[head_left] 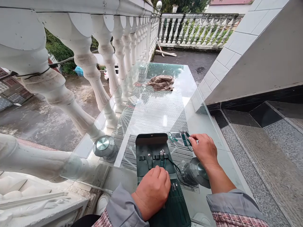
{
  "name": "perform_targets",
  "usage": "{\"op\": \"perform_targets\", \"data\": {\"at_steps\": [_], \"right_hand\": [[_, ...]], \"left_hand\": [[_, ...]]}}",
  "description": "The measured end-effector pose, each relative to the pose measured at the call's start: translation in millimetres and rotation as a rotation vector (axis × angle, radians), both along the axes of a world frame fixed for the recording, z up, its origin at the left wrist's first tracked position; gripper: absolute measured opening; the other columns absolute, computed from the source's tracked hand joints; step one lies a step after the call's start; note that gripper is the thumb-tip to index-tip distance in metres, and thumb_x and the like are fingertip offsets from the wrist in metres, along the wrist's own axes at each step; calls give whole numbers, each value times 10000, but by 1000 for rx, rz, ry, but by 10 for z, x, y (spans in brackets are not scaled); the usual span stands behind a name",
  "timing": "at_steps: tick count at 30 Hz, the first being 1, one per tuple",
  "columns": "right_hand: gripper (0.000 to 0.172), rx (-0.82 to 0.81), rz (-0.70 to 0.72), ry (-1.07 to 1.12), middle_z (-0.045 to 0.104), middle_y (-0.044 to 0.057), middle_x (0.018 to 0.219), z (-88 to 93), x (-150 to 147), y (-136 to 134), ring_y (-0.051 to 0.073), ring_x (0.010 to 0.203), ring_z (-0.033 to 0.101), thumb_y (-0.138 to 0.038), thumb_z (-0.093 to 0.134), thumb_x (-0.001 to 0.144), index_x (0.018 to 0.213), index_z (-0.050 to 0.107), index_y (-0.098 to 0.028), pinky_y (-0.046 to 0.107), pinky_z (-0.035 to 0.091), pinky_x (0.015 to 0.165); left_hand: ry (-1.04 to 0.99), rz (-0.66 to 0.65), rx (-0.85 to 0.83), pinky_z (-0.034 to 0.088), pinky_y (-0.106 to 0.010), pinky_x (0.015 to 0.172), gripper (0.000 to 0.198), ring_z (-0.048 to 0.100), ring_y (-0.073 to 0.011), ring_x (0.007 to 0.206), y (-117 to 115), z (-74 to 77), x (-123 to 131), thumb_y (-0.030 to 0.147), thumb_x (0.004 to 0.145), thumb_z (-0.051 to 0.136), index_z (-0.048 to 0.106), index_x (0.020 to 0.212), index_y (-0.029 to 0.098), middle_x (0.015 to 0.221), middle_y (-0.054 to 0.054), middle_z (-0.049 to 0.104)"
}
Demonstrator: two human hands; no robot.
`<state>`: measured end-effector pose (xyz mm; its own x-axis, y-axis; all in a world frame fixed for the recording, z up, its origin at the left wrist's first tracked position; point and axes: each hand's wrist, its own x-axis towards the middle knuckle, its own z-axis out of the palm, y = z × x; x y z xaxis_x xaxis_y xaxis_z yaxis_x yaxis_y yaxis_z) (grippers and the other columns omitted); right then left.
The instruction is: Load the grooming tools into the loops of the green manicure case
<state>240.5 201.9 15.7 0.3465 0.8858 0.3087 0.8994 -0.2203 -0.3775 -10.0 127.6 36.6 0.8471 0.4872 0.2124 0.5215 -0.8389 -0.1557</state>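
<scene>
A dark green manicure case point(139, 167) lies unfolded on the glass tabletop in front of me. Nail clippers point(162, 157) sit under an elastic loop in its upper part, and slim metal tools point(174, 186) stick out of lower slots. My left hand point(153, 190) is over the case's middle, fingers curled together; whatever they pinch is hidden. Right of the case, my right hand point(205, 149) has thumb and fingertips closed on a green-handled tool point(188, 140), its kind unclear. Beside it on the glass lie green-handled scissors point(172, 138) and another nail clipper point(183, 138).
A crumpled brown cloth point(161, 83) lies farther back on the glass table point(203, 119). Round table supports point(104, 145) show near the front corners. White balusters point(88, 60) line the left side; stone steps point(255, 151) and a tiled wall edge point(227, 56) are at right.
</scene>
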Motion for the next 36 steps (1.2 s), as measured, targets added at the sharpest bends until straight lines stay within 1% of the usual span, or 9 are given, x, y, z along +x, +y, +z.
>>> {"op": "perform_targets", "data": {"at_steps": [6, 9, 11, 14, 16, 19, 26, 32, 36], "right_hand": [[183, -45, -54, 31, 584, 66, 824, -1, 22, 4, 233, 826, 462, -329, 467, 780, 745, 607, -216, 340, 363, 672], [187, -10, -51, 3, 582, 75, 835, 9, 5, -3, 241, 833, 459, -331, 468, 788, 758, 610, -214, 352, 366, 684], [186, 72, -21, -33, 585, 84, 869, 35, -39, -11, 244, 857, 459, -325, 474, 803, 807, 618, -207, 365, 374, 723], [161, 141, 114, -60, 599, 73, 887, 88, -162, -20, 225, 871, 462, -304, 488, 828, 835, 613, -202, 355, 378, 773], [147, 100, 211, -72, 603, 60, 865, 113, -261, -19, 215, 859, 458, -292, 495, 837, 809, 612, -206, 339, 377, 761], [127, 9, 270, -128, 593, 59, 845, 128, -383, -5, 218, 848, 441, -277, 519, 830, 803, 622, -208, 328, 371, 724], [119, -150, 250, -253, 584, 60, 841, 161, -510, 24, 217, 824, 435, -200, 512, 841, 760, 598, -206, 316, 338, 640], [120, -208, 225, -261, 573, 62, 830, 167, -532, 14, 214, 804, 446, -188, 494, 853, 758, 567, -205, 313, 314, 600], [105, -211, 219, -262, 565, 62, 819, 149, -530, 9, 214, 794, 451, -190, 496, 848, 760, 551, -204, 315, 303, 593]], "left_hand": [[-8, -9, 7, 464, -357, 830, 284, 592, -232, 930, -2, -32, -7, 75, 878, 403, 543, 1119, 23, 1021, -166, 613], [-7, -8, -8, 464, -355, 837, 282, 592, -231, 928, 0, -25, -4, 77, 875, 412, 546, 1118, 22, 1020, -162, 613], [-1, -10, -15, 464, -358, 839, 285, 590, -233, 937, 1, -17, 0, 80, 877, 411, 542, 1123, 19, 1029, -170, 610], [17, -14, -33, 474, -355, 815, 284, 593, -235, 929, 3, 3, 5, 84, 881, 410, 542, 1122, 13, 1018, -173, 611], [28, -11, -46, 473, -352, 817, 280, 594, -235, 935, 2, 18, 7, 90, 888, 409, 542, 1122, 13, 1019, -173, 611], [40, -7, -58, 458, -358, 849, 285, 588, -232, 968, -5, 27, 6, 97, 902, 399, 530, 1141, 15, 1054, -182, 604], [-23, -9, 0, 459, -372, 836, 285, 596, -264, 992, -47, -43, -20, 124, 895, 411, 546, 1122, 19, 1087, -204, 608], [-11, -11, 2, 466, -380, 816, 288, 597, -269, 1001, -60, -68, -28, 115, 894, 403, 540, 1124, 9, 1091, -223, 606], [-18, -11, 3, 469, -380, 812, 284, 599, -270, 995, -57, -70, -19, 115, 892, 406, 550, 1112, 9, 1078, -222, 613]]}}
